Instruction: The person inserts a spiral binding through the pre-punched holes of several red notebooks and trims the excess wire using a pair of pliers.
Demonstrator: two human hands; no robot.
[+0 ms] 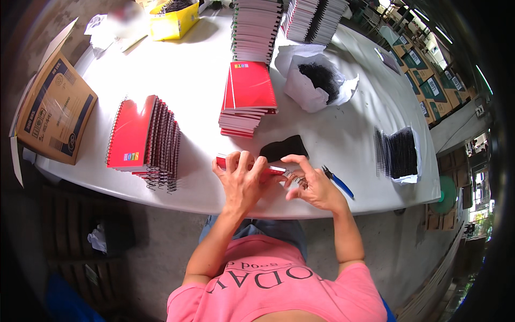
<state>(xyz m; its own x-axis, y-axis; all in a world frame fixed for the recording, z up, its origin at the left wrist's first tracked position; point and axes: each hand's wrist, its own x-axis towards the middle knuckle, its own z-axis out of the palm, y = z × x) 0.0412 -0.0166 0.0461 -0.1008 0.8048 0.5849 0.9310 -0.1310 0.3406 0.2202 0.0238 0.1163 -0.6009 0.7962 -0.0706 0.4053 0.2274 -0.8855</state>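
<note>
Red notebook [274, 170] is in left hand [241, 176]; white bag [301, 91] holds black coils [322, 79].

Glossy notebook covers [127, 131]; matt cardboard carton [56, 104].

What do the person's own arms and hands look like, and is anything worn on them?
The left hand and right hand are ungloved, with no watch or bracelet visible. The forearms are bare, below short, plain pink sleeves.
</note>
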